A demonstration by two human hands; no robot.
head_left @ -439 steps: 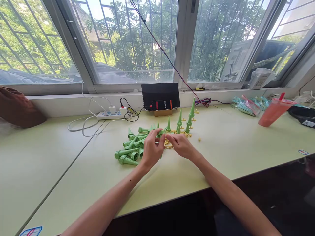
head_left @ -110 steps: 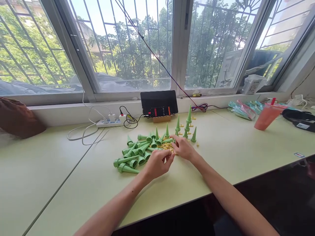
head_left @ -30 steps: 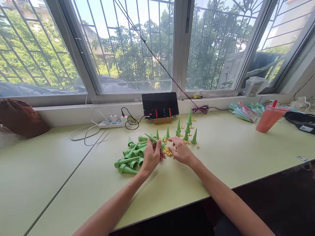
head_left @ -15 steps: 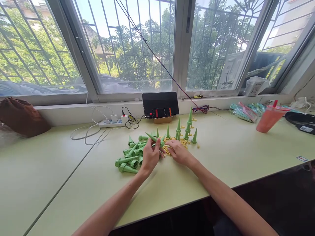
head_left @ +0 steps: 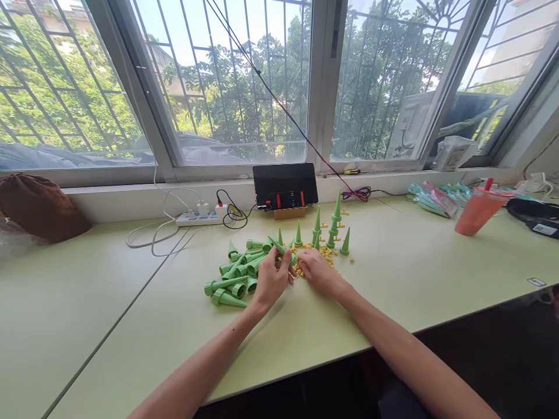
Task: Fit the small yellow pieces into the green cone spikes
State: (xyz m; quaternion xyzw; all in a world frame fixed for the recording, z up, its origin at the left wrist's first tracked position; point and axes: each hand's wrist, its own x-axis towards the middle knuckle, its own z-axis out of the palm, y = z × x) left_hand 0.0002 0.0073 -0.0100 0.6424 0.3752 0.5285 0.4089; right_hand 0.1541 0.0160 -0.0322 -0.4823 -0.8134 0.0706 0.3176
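My left hand (head_left: pixel 271 280) is closed round a green plastic watering spike (head_left: pixel 278 245), its pointed end slanting up to the left. Close to the spike's wide end are the pinched fingers of my right hand (head_left: pixel 321 272); what they hold, if anything, is hidden. A heap of loose green spikes (head_left: pixel 227 284) lies left of my hands. Small yellow valve pieces (head_left: pixel 327 254) are scattered behind and around my right hand. Beyond them, several green spikes (head_left: pixel 335 224) stand point up, some stacked with yellow valves sticking out sideways.
A tablet (head_left: pixel 286 174) leans at the windowsill with a phone (head_left: pixel 287 200) before it. A power strip (head_left: pixel 203 217) with cables lies left of them. On the right stand a red drink cup (head_left: pixel 478 212) and plastic packets (head_left: pixel 430 198). A brown bag (head_left: pixel 41 206) sits far left.
My left hand and the spike have shifted slightly right, bringing the spike's wide end up to my right fingers. The right hand's fingers have drawn closer together.
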